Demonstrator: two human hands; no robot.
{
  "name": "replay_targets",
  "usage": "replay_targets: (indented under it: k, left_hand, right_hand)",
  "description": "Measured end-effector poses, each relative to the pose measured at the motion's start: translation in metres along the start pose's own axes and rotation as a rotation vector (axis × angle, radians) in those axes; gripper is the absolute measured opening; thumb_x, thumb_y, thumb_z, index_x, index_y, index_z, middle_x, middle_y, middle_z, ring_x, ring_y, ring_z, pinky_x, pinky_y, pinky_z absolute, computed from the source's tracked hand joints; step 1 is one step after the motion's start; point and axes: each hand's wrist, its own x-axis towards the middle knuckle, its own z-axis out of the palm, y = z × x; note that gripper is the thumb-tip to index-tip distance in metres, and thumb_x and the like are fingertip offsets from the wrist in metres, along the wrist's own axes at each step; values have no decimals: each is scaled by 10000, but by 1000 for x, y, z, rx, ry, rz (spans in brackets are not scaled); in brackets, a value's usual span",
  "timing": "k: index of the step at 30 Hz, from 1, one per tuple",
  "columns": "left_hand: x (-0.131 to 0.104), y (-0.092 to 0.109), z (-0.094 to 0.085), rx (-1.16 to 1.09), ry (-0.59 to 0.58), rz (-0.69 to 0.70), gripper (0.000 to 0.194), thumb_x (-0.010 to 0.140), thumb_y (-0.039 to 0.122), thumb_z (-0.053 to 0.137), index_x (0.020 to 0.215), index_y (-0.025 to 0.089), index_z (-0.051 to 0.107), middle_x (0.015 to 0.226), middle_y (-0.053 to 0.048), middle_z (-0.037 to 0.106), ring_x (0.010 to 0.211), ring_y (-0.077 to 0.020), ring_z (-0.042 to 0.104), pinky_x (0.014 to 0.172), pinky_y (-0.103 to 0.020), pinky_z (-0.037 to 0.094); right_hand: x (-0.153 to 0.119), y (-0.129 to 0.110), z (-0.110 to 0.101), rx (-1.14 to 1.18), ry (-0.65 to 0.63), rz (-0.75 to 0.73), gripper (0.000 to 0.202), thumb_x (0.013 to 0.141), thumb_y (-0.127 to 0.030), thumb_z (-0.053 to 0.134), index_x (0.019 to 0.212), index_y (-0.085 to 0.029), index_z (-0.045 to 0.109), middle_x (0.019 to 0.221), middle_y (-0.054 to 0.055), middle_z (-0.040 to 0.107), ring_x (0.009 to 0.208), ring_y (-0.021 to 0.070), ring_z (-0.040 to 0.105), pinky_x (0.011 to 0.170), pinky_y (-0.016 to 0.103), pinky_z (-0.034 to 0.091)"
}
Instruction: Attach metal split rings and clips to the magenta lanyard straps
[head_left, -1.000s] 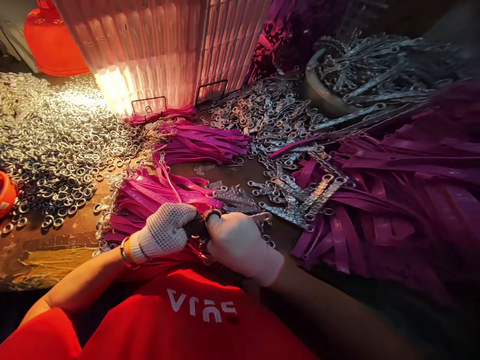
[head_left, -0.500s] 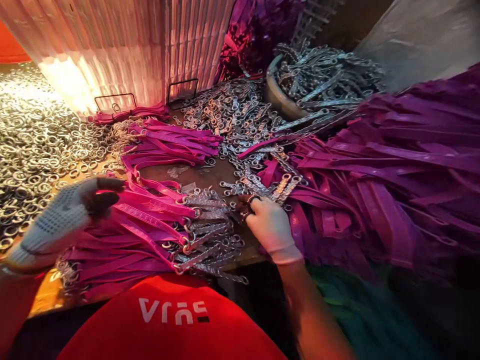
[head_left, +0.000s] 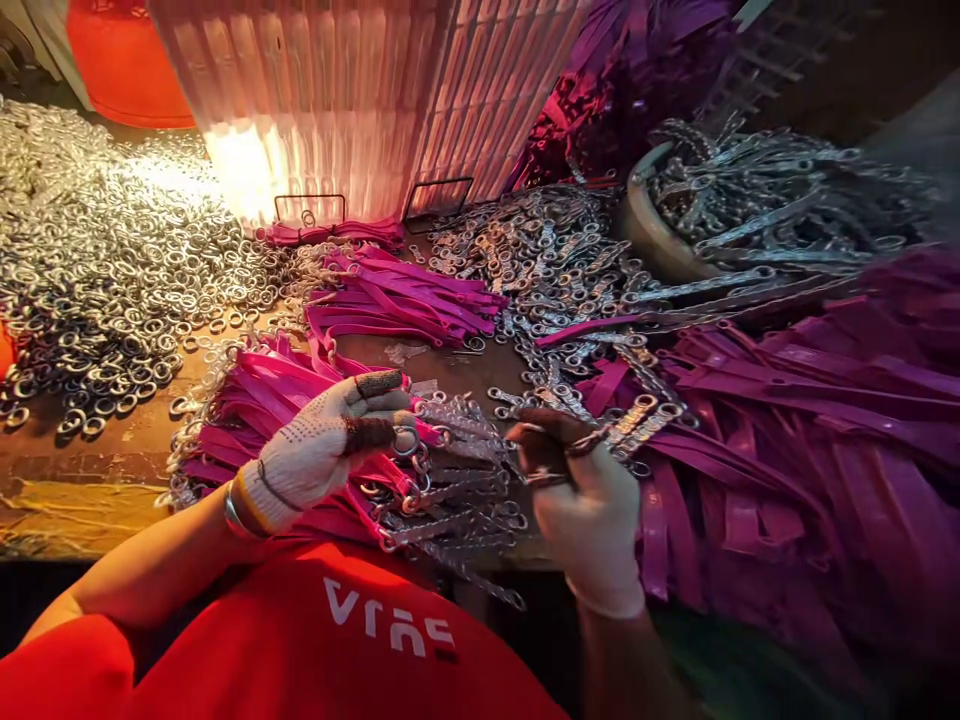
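My left hand (head_left: 322,445), in a dotted knit glove with dark-stained fingertips, is closed over the near pink straps (head_left: 262,385). A silver metal ring (head_left: 406,441) shows at its thumb tip, pinched against the fingers. Silver twisted chain pieces (head_left: 465,490) hang from rings at the straps' right ends. My right hand (head_left: 589,500), in a pale glove with dark fingers, is bent closed beside short metal links (head_left: 641,428). Whatever its fingers grip is smeared and partly hidden.
Loose metal rings (head_left: 127,270) are heaped at the left. Small metal links (head_left: 532,240) spread across the middle back, beside a bowl (head_left: 660,225) of chains. Dark magenta straps (head_left: 787,430) pile at the right. A ribbed translucent panel (head_left: 337,110) stands at the back.
The view has turned left. My left hand has moved right from the ring heap's edge, now with a ring at its thumb. My right hand has lifted slightly away from the links.
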Motion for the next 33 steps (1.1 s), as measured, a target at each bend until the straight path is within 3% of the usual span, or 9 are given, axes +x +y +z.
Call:
replay_targets:
  k: [4, 7, 10, 14, 19, 23, 25, 30, 33]
  left_hand:
    - [-9, -7, 3, 95, -30, 100, 455, 758, 64, 772, 1183, 149, 633, 1115, -82, 661, 907, -152, 690, 815, -255, 577]
    - [-16, -9, -2, 198, -41, 228, 428, 750, 113, 799, 1150, 147, 648, 1127, -98, 675, 976, -188, 684, 861, -289, 572]
    - [-21, -10, -10, 231, -44, 283, 514, 688, 105, 846, 1159, 172, 652, 1071, -73, 685, 902, -166, 683, 811, -273, 577]
    - [-23, -17, -16, 110, -71, 158, 562, 728, 203, 845, 1246, 186, 629, 892, -37, 695, 740, -124, 658, 663, -210, 535]
    - [-19, -24, -16, 39, -60, 44, 587, 751, 253, 828, 1288, 178, 604, 842, -39, 691, 569, -74, 573, 517, -166, 434]
    - [-13, -21, -15, 144, -197, -35, 538, 753, 252, 818, 1250, 158, 635, 1048, -110, 699, 701, -122, 640, 615, -208, 510]
    - [-10, -20, -16, 189, -251, -22, 496, 759, 258, 808, 1209, 127, 648, 1075, -128, 695, 782, -156, 661, 689, -243, 543]
    - [-11, -15, -18, 437, -112, 152, 563, 816, 211, 740, 1349, 182, 561, 1042, -92, 708, 888, -186, 678, 763, -260, 550]
    - [-9, -9, -11, 453, -226, 124, 379, 850, 226, 693, 1222, 166, 652, 1112, -111, 704, 986, -219, 677, 830, -288, 555]
  right_hand:
    - [-3, -76, 12, 352, -227, 9, 329, 880, -222, 581, 1205, -232, 630, 989, 44, 742, 862, 200, 699, 747, 327, 563]
    - [-4, -98, 23, 436, -278, 51, 317, 856, -198, 591, 1165, -229, 654, 995, 39, 750, 903, 196, 697, 803, 332, 564]
    - [-7, -99, 29, 450, -158, 114, 250, 854, -236, 624, 1099, -227, 673, 957, 27, 743, 846, 180, 687, 772, 316, 560]
    - [-13, -97, 33, 425, -49, 123, 211, 835, -233, 651, 1044, -232, 686, 966, 25, 735, 861, 183, 678, 792, 325, 551]
    - [-12, -91, 27, 362, -193, 32, 282, 911, -251, 552, 1170, -249, 664, 1061, 55, 722, 988, 212, 663, 888, 376, 535]
    - [0, -85, 21, 349, -443, -175, 405, 903, -216, 513, 1298, -240, 598, 1218, 96, 654, 1138, 230, 601, 963, 392, 493]
    - [3, -84, 19, 317, -526, -258, 369, 877, -184, 524, 1231, -212, 625, 1156, 99, 660, 1059, 220, 614, 904, 357, 500]
    - [6, -82, 15, 16, -435, -297, 164, 873, -183, 476, 865, -176, 639, 829, 72, 656, 749, 191, 588, 672, 292, 425]
    - [11, -79, 9, -87, -427, -359, 190, 874, -229, 469, 750, -185, 606, 737, 57, 635, 653, 173, 559, 598, 283, 352]
